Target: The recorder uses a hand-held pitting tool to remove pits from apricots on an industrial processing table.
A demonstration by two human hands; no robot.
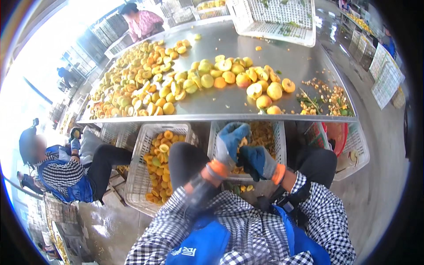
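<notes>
My left hand [230, 143], in a blue and grey glove with an orange cuff, is raised in front of me with its fingers closed. My right hand [259, 161], gloved the same way, is closed just right of it and touches or nearly touches it. A small pale piece shows between them, too hidden to name. Below them is a white crate [277, 132] of brownish scraps. Left of my knees stands another crate [137, 179] full of cut yellow-orange fruit [161, 154].
A steel table [207, 104] ahead carries halved and whole fruit [207, 79], pits [331, 97] and a white crate [274, 22]. A co-worker [66, 172] sits at my left; another person [143, 22] is across the table. A red container [335, 137] and crate stand at my right.
</notes>
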